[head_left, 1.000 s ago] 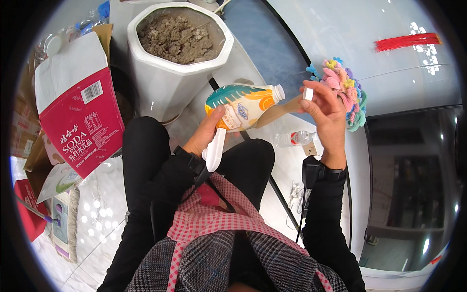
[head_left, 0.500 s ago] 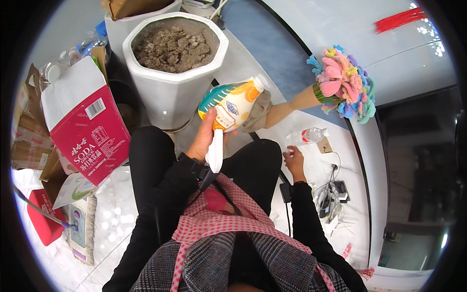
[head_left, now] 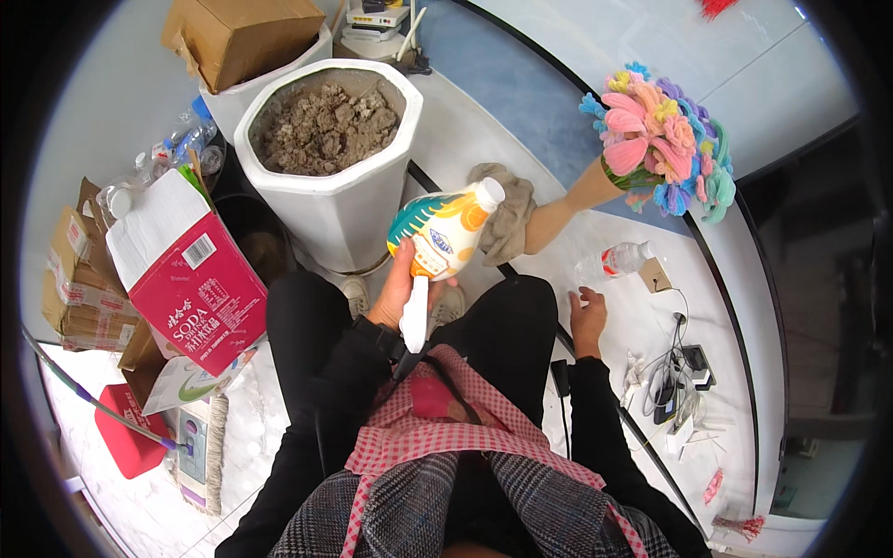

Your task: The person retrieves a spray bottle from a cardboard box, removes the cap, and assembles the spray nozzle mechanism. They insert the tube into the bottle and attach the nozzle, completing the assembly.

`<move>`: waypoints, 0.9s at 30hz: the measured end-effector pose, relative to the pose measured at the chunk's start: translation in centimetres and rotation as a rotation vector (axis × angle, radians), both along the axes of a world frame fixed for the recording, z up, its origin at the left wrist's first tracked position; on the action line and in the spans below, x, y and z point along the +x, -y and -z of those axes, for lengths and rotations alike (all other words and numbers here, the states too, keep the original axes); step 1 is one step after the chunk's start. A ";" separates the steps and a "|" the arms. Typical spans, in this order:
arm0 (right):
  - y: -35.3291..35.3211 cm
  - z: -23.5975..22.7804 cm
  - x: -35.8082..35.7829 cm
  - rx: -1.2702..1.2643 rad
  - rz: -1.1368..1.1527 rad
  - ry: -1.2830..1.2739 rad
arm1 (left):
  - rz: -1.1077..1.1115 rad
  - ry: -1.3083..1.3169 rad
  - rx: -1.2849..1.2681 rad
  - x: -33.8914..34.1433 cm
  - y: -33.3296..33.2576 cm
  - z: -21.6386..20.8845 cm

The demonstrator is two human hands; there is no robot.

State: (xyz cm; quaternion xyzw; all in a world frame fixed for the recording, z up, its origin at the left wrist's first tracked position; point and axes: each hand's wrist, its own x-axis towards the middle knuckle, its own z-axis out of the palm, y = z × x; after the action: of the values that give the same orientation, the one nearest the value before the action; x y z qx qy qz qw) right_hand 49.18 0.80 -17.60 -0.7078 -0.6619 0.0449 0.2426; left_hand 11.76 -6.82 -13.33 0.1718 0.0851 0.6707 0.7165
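The right hand point(head_left: 587, 321) has let go of the spray bottle point(head_left: 442, 228) and dropped to the right of the frame's centre. The left hand point(head_left: 402, 284) now holds the bottle alone, its nozzle end pointing down.

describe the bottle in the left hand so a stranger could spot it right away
Find the big white planter full of brown clumps at top centre. Just to its right, the left hand holds up a spray bottle: cream-yellow body, teal leaf stripes, white cap. The clear bottle lies flat and untouched.

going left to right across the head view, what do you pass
red soda carton → white planter of soil → spray bottle in the left hand → right hand → clear water bottle → colourful pipe-cleaner bouquet
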 end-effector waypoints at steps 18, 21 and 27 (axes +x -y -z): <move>3.5 -23.2 -19.0 0.092 -0.760 -0.677 | -0.008 -0.091 0.023 2.1 1.0 -0.7; 3.7 -24.1 -19.4 0.105 -0.752 -0.606 | -0.020 -0.125 -0.004 2.1 1.1 -0.7; 3.9 -24.3 -19.2 0.133 -0.759 -0.435 | 0.009 -0.168 0.006 1.7 0.7 0.4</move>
State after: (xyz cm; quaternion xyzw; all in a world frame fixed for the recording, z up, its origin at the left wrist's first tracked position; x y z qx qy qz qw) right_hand 29.94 -3.11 6.70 -0.3716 -0.8098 0.2359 0.3878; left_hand 13.46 -7.55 -13.77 0.2297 0.1420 0.6510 0.7094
